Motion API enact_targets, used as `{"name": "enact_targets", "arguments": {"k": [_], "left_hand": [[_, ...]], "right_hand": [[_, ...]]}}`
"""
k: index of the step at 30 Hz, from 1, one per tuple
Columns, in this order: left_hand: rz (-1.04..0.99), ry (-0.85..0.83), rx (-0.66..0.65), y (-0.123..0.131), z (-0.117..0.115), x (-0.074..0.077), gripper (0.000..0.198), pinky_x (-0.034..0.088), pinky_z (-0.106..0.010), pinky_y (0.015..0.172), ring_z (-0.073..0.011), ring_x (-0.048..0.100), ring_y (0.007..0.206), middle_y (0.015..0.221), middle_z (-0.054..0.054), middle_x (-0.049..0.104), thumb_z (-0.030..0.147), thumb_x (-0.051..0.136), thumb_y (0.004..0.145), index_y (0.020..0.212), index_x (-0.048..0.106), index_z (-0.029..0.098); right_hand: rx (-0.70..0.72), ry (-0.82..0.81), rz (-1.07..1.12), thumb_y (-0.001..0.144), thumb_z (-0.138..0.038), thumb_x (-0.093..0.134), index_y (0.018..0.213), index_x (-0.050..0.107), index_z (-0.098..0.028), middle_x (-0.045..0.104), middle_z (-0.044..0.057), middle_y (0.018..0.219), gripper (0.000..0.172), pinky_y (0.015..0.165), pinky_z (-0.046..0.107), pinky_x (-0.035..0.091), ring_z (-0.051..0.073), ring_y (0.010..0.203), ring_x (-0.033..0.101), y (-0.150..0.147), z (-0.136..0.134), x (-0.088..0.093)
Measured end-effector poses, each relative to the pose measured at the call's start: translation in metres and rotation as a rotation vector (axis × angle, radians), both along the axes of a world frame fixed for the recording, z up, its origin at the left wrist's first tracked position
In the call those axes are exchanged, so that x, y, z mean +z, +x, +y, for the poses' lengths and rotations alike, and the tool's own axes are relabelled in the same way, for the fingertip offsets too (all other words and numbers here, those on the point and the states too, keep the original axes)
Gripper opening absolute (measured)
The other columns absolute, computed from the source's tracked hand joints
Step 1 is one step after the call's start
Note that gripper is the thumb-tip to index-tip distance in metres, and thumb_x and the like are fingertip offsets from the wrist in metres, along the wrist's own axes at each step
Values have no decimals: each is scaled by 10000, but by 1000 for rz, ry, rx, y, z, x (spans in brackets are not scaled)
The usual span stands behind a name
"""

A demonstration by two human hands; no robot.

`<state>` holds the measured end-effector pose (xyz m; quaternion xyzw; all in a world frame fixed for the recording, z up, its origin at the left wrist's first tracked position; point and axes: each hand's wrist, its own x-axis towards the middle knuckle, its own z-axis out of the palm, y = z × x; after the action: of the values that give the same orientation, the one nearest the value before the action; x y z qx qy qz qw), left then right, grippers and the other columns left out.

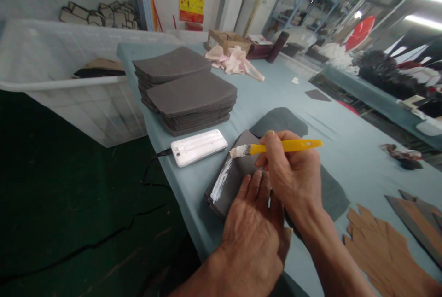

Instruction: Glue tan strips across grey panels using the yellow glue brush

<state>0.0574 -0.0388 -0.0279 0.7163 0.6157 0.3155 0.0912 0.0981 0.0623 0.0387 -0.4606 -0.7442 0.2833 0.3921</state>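
Observation:
My right hand [293, 172] grips a yellow-handled brush [290, 145], its bristles coated in white paste. The bristle tip is at the far left corner of a small stack of dark grey sheets [238, 172]. Along the left edge of the top sheet runs a streaky white band of paste [221, 181]. My left hand [255, 223] lies flat on that stack with fingers stretched out, just right of the white band. Beyond and beside the stack lie dark green-grey pieces [281, 122], partly hidden by my hands.
Tall piles of dark grey sheets [193, 94] stand at the table's far left. A white power bank [199, 147] with a black cable lies near the left edge. Brown cut pieces [386, 246] are at right. A pale cloth [236, 62] and cardboard box [229, 41] sit behind. A plastic bin [69, 85] adjoins the table.

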Motion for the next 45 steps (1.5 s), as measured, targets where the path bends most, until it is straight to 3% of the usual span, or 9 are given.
{"name": "enact_targets", "arguments": {"k": [4, 11, 23, 27, 33, 40, 45], "left_hand": [[12, -66, -18, -1, -1, 6, 707, 360, -524, 1319, -360, 421, 1574, 1655, -225, 479, 401, 683, 970, 1553, 486, 55], [70, -113, -14, -3, 2, 17, 683, 382, -521, 1301, -371, 430, 1566, 1619, -261, 512, 391, 653, 983, 1533, 505, 13], [55, -71, 42, 1, -1, 11, 633, 385, -491, 1304, -354, 405, 1578, 1649, -251, 469, 438, 633, 1015, 1503, 561, 40], [70, -85, 41, 0, 0, 14, 638, 378, -491, 1310, -349, 400, 1583, 1657, -244, 463, 444, 628, 1020, 1513, 546, 47], [112, -121, -1, -3, 2, 16, 683, 399, -524, 1292, -376, 403, 1580, 1645, -272, 465, 445, 650, 1002, 1521, 510, 23], [84, 38, 27, 1, -4, -3, 636, 328, -502, 1328, -364, 364, 1602, 1681, -224, 436, 419, 547, 1050, 1558, 466, 46], [69, -23, 11, 1, -2, 1, 699, 305, -493, 1342, -354, 372, 1599, 1697, -208, 415, 436, 550, 1053, 1618, 395, 57]], "right_hand": [[-22, 34, -29, 1001, -517, 577, 809, 673, -219, 669, -20, 560, 367, 520, 264, 455, 133, 474, 595, -3, 9, -1], [-67, 115, -54, 998, -482, 557, 764, 679, -221, 670, -14, 561, 370, 573, 307, 469, 152, 493, 609, -5, 23, -1], [-139, 181, 18, 993, -474, 580, 801, 682, -226, 675, -7, 557, 330, 566, 321, 482, 177, 485, 618, -1, 52, -3], [-117, 160, 108, 996, -454, 585, 803, 671, -233, 660, -18, 548, 306, 497, 287, 462, 152, 447, 584, -2, 45, 3], [23, 42, 221, 971, -404, 619, 763, 660, -224, 626, -28, 526, 279, 458, 240, 445, 117, 429, 555, 2, 16, 10], [93, -127, 168, 954, -541, 667, 709, 636, -223, 557, -33, 472, 403, 389, 217, 387, 109, 398, 498, 7, -14, 15], [181, -245, 177, 958, -615, 670, 721, 612, -218, 563, -30, 459, 466, 363, 205, 369, 110, 366, 501, 4, -17, 9]]}}
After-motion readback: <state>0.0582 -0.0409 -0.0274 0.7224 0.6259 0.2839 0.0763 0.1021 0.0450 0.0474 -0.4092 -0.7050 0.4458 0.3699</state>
